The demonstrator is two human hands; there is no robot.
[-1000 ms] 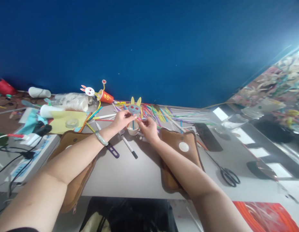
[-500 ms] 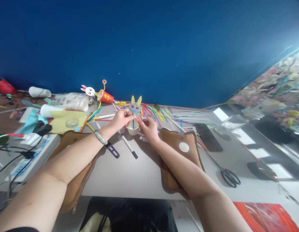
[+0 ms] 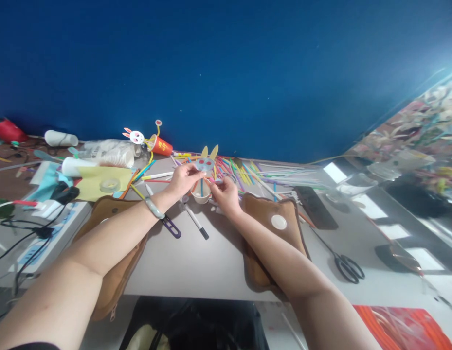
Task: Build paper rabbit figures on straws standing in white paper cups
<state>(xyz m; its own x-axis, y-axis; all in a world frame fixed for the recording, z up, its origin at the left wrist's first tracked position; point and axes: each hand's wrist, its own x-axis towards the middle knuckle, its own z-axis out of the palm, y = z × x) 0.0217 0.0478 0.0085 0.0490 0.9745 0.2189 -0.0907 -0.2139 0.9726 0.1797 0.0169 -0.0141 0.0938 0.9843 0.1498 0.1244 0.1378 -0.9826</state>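
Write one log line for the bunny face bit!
left hand: holding bunny face | right hand: beside blue stem | cup: below face | scissors: untouched

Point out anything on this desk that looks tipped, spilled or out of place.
The orange-red cup with the white rabbit face lies tipped over, though cups normally stand upright. Farther left, a white cup also lies on its side. No spill shows.
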